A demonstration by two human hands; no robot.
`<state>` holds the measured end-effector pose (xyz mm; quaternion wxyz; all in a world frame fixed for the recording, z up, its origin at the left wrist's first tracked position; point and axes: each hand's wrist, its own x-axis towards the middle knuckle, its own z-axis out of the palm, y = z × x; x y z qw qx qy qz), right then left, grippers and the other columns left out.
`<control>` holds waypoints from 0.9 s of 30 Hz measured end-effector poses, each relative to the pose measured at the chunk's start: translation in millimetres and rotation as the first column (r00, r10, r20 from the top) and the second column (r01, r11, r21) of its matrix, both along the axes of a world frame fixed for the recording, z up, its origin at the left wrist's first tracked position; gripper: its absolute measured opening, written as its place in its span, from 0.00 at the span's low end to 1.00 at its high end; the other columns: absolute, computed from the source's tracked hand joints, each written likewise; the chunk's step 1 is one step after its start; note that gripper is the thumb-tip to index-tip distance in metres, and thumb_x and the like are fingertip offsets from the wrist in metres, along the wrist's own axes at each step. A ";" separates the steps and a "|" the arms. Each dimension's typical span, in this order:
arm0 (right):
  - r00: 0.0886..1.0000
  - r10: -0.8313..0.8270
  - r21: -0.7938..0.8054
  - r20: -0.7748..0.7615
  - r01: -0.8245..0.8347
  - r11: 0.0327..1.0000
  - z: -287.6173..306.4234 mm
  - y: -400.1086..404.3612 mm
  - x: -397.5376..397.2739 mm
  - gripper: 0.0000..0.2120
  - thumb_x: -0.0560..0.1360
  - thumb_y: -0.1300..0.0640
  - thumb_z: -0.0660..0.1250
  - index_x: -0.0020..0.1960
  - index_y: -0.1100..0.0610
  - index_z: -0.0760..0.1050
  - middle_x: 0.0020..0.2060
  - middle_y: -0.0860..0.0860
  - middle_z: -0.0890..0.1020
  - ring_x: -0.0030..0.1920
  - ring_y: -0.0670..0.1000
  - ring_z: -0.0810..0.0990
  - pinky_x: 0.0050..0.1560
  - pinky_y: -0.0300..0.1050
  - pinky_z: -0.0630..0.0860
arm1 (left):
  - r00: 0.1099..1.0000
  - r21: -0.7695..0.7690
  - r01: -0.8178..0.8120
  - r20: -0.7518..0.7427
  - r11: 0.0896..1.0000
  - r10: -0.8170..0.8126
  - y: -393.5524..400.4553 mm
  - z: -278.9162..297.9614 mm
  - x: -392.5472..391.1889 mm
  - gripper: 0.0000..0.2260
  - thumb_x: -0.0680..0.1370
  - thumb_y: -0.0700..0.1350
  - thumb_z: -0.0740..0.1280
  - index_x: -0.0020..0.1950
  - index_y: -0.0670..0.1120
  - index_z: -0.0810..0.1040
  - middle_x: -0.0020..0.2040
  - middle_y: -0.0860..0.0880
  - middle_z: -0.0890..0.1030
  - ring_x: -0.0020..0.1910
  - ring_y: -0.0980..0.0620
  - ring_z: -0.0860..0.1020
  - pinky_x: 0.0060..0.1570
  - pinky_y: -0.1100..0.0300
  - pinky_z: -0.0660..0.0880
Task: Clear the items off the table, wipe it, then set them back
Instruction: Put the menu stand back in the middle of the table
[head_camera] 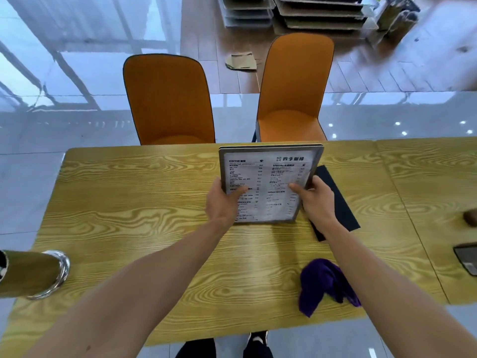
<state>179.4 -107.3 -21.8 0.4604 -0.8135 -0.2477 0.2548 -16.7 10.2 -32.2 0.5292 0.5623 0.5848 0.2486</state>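
Right now I see both hands on the framed menu [268, 182], which stands tilted with its lower edge near the middle of the wood-grain bench [144, 210]. My left grip [227, 200] has its thumb curled over the menu's front face and clasps the left edge; my right grip [313, 196] does the same on the right edge, thumb on the page. Behind the right hand lies a flat dark mat [335, 200], partly hidden by the menu and wrist. A crumpled purple cloth [324, 284] sits on the bench just beside my right forearm, toward the near edge. Two orange chairs [169, 99] stand on the far side.
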 end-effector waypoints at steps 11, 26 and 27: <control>0.998 -0.057 -0.020 -0.004 0.057 0.998 -13.1 -7.3 12.2 0.14 0.75 0.52 0.76 0.56 0.58 0.80 0.50 0.47 0.84 0.50 0.46 0.83 0.49 0.48 0.82 | 0.989 0.088 0.083 -0.132 0.993 -0.071 1.7 -2.2 18.9 0.19 0.71 0.57 0.78 0.55 0.50 0.79 0.50 0.54 0.84 0.48 0.50 0.82 0.48 0.45 0.80; 0.960 -0.229 -0.053 0.160 0.240 0.969 -8.9 -12.0 -27.7 0.25 0.76 0.47 0.73 0.65 0.58 0.69 0.60 0.52 0.71 0.53 0.51 0.76 0.52 0.47 0.76 | 0.988 0.058 0.109 -0.117 0.992 -0.102 -0.7 -15.8 -14.2 0.21 0.69 0.57 0.79 0.53 0.50 0.75 0.54 0.51 0.80 0.53 0.49 0.79 0.52 0.48 0.80; 0.954 -0.236 -0.058 0.184 0.250 0.966 -7.3 -14.1 -44.0 0.25 0.76 0.47 0.73 0.65 0.58 0.68 0.59 0.52 0.69 0.52 0.52 0.75 0.50 0.47 0.75 | 0.987 0.046 0.101 -0.133 0.994 -0.094 -2.6 -19.2 -25.7 0.21 0.71 0.56 0.79 0.55 0.49 0.74 0.55 0.49 0.79 0.54 0.48 0.78 0.54 0.48 0.79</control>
